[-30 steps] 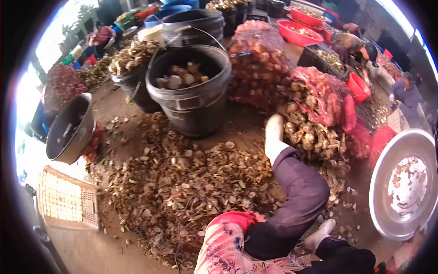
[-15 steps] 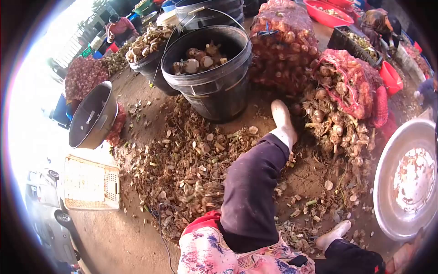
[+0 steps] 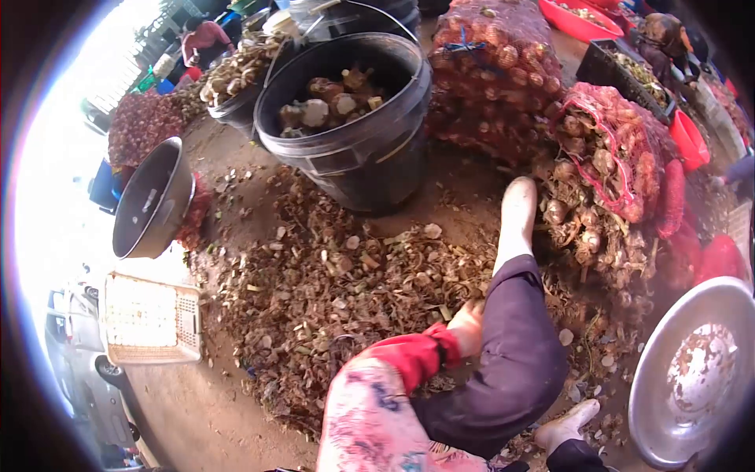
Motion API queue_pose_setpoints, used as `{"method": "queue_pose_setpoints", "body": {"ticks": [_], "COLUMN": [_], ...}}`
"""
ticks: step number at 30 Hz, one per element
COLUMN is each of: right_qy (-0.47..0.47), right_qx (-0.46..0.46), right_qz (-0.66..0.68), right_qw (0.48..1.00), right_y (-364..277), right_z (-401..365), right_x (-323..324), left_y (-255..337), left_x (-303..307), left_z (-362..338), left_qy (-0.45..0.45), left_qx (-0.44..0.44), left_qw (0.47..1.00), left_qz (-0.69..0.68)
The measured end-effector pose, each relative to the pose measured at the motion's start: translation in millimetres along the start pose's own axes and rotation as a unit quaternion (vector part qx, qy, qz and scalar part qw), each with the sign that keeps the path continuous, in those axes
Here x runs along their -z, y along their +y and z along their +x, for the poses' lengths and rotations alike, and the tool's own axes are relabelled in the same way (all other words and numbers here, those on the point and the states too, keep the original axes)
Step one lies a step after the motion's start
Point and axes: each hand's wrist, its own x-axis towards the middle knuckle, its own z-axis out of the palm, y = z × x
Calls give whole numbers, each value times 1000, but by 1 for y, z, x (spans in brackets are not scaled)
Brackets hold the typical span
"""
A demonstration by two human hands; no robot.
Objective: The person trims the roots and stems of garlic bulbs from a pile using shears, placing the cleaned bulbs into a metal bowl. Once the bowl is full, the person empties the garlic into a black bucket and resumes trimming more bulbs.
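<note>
Into view comes the left hand [image 3: 469,326] — nearer than the black bucket [image 3: 354,169], meeting the dry trimmings [image 3: 314,295], though whether it grips any, I can't tell.

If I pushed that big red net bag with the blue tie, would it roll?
Probably not: the net bag looks bulky and packed with bulbs, so likely heavy. Its thin netting suggests it might bulge a little.

The left hand [image 3: 467,327] is partly hidden by the trouser leg [image 3: 515,338]; the metal basin [image 3: 657,393] is cut off at the right edge; the car [image 3: 102,393] is blurred by glare.
</note>
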Motion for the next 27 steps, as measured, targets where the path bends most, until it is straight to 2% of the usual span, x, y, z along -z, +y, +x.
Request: {"method": "queue_pose_setpoints", "body": {"ticks": [1, 2, 3, 5, 7, 8, 9, 10, 11, 12, 14, 16, 19, 20, 21, 22, 24, 25, 26, 27], "right_qy": [0, -2, -15, -20, -31, -33, -41, -48, -39, -33, -32, -101, -140, -155, -174, -195, -201, -217, -205, -326], "right_qx": [-5, -11, -18, -45, -98, -136, -167, -191, -222, -250, -277, -334, -455, -485, -509, -533, -548, -596, -601, -545], "right_qz": [7, 19, 38, 68, 109, 148, 186, 218, 254, 296, 230, 272, 343, 381, 380, 382, 371, 351, 361, 236], "right_qw": [1000, 1000, 999, 996, 989, 979, 967, 956, 940, 921, 932, 897, 810, 772, 752, 729, 723, 689, 684, 736], "right_y": [4, 9, 15, 31, 45, 55, 59, 69, 25, -3, -25, -52, 1, 14, 9, 8, 51, 53, 52, 49], "right_z": [-3, -6, -10, -24, -50, -69, -88, -107, -117, -124, -139, -144, -194, -215, -229, -242, -305, -310, -311, -308], "right_x": [0, 0, 2, 12, 26, 26, 28, 34, 13, -3, -15, -20, -46, -58, -65, -72, -109, -109, -105, -98], "left_y": [-7, -19, -33, -61, -82, -92, -112, -122, -135, -120, -129, -142, -163, -154, -188, -194, -165, -141, -109, -70], "left_x": [-33, -35, -26, 17, 77, 101, 90, 95, 84, 114, 121, 134, 180, 212, 212, 239, 287, 303, 314, 323], "left_z": [13, 23, 34, 52, 30, 4, -36, -72, -104, -108, -139, -150, -132, -113, -113, -99, -55, -30, -2, 24], "left_qy": [107, 79, 49, -139, -267, -298, -218, -256, -304, -342, -318, -234, -66, -9, 89, 132, 204, 205, 217, 222], "left_qx": [-37, 5, 46, 128, 213, 250, 293, 348, 383, 450, 477, 499, 496, 459, 440, 367, 269, 255, 207, 156], "left_qw": [993, 995, 994, 982, 940, 921, 931, 902, 870, 824, 819, 834, 865, 889, 892, 917, 934, 939, 927, 900], "left_qz": [40, 64, 86, 24, -8, -10, -12, 12, 70, 34, 8, -37, -46, -2, -56, -90, -117, -108, -226, -342]}}
